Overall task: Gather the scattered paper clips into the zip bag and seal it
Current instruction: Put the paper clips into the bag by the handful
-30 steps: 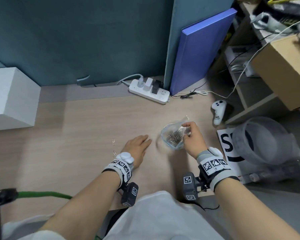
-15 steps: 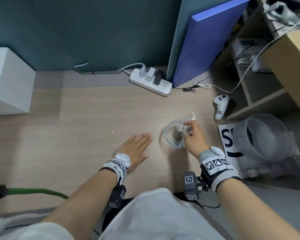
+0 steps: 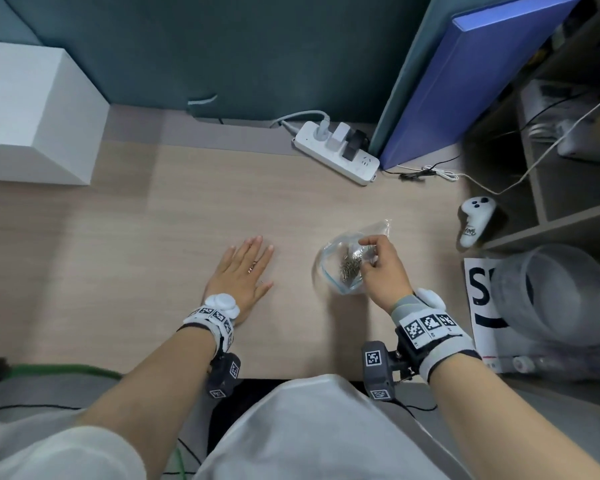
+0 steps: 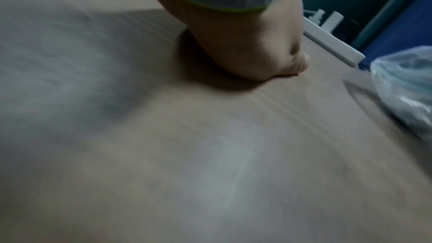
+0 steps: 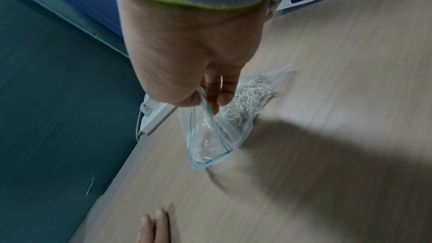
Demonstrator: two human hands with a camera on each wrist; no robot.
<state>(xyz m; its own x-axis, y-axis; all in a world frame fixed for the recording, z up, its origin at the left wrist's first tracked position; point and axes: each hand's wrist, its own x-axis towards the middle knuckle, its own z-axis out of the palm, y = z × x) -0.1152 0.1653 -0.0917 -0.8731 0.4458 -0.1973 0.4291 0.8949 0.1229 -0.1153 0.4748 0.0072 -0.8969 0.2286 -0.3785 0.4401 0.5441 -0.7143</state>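
Observation:
A clear zip bag (image 3: 338, 277) with a blue-lined rim lies on the wooden table (image 3: 153, 271), mouth open, with a heap of metal paper clips (image 3: 349, 266) inside. My right hand (image 3: 378, 268) pinches the bag's rim; the right wrist view shows thumb and fingers (image 5: 216, 97) on the open edge of the bag (image 5: 210, 136). My left hand (image 3: 245, 270) lies flat on the table left of the bag, fingers straight, and its palm heel (image 4: 245, 53) presses the wood. No loose clips show; anything under the left palm is hidden.
A white power strip (image 3: 336, 152) and a blue board (image 3: 465, 81) stand at the back, a white box (image 3: 32, 112) at far left. A white controller (image 3: 473, 220), a printed sheet (image 3: 478, 296) and a clear plastic container (image 3: 548, 292) lie to the right.
My left hand went from curled to flat and slid forward-left over the spot where a few loose clips lay; those clips no longer show. The right hand still holds the bag's rim.

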